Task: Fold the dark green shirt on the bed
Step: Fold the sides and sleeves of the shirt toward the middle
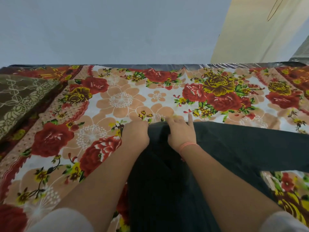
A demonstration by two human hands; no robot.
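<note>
The dark green, finely ribbed cloth shirt (167, 190) lies on the bed, running from the near edge up to both hands, with one broad part, a sleeve or a side of the body, stretching away flat to the right of the right hand (181, 133). Which part of the garment is at the far edge cannot be told, since both hands cover it. The left hand (136, 133) is closed on the shirt's far edge at its left corner, fingers curled under so that the cloth is pinched in the fist. Just beside it, the right hand is bunched on the same edge, most fingers gathered onto the fabric while the forefinger sticks out straight and rests toward the sheet beyond; a thin pink band (188, 145) circles that wrist. The folding looks to be at an early stage: the cloth to the right lies in one spread layer, no neat stacked rectangle is visible, and the fabric between the forearms is rumpled rather than smoothed. What seems left is bringing the outstretched right part in, squaring the body and doubling it over. Beyond the fingertips spreads the white and peach bedsheet printed with red and yellow roses (122, 99), and far off to the left of the left hand lies a brown blanket with a cream lace-like pattern (21, 99).
</note>
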